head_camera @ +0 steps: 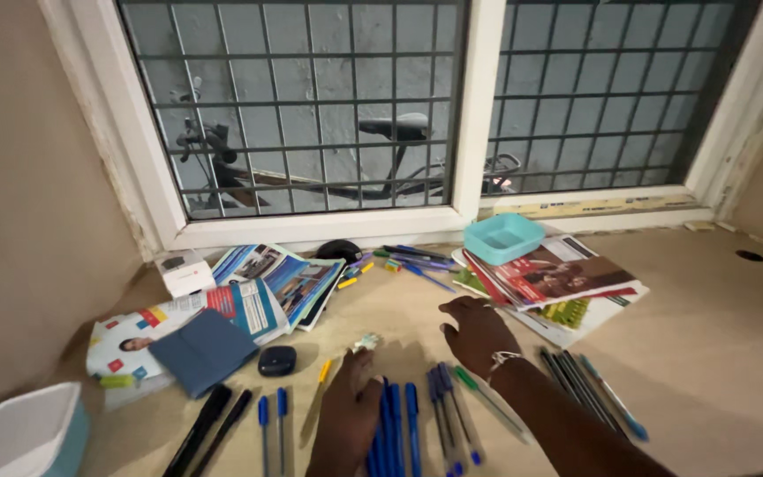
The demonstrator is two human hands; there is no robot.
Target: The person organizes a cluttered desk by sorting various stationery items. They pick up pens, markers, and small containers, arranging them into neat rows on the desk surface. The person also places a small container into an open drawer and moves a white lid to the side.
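Blue pens (pixel 396 424) lie closest to us, under our left hand (pixel 351 411), whose fingers pinch a small crumpled scrap (pixel 366 342). Our right hand (pixel 479 331) rests spread, holding nothing, beside stacked magazines (pixel 558 274).

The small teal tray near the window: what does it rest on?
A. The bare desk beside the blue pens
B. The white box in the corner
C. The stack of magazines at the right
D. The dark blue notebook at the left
C: the small teal tray sits on the back end of the stack of magazines right of the right hand, apart from the blue pens under the left hand.
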